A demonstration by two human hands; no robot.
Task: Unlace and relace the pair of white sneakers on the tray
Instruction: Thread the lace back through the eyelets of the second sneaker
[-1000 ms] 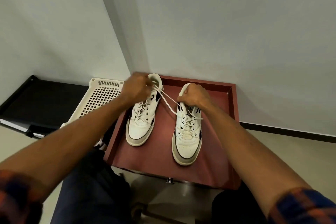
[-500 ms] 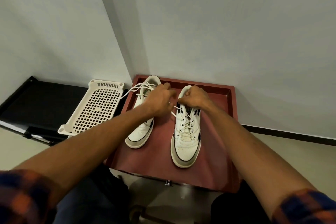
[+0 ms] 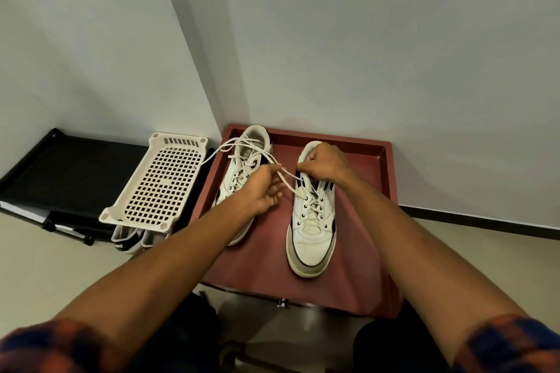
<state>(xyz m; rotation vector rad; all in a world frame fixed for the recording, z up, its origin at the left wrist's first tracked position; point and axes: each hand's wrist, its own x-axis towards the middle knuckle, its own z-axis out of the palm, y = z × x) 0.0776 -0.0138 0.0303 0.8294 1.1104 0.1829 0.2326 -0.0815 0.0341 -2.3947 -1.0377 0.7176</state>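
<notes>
The left sneaker [image 3: 235, 179] and right sneaker [image 3: 311, 239], white leather with black and grey trim, sit side by side on the dark red rectangular tray [image 3: 365, 221]; my right hand [image 3: 326, 164] has its grip clamped on the right sneaker's thin white lace [image 3: 289, 183] by the top eyelets; my left hand [image 3: 263, 192] pinches the same lace between the 2 shoes.

Left hand [image 3: 263, 191], right hand [image 3: 325, 162] pinch lace [image 3: 288, 182] above right sneaker [image 3: 312, 230]; left sneaker [image 3: 235, 188] beside; red tray [image 3: 383, 157].

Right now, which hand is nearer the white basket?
Left. The left hand, pinching a lace, is over the left sneaker, which lies next to the basket. The right hand, also gripping lace, is at the right sneaker's opening, farther off.
</notes>
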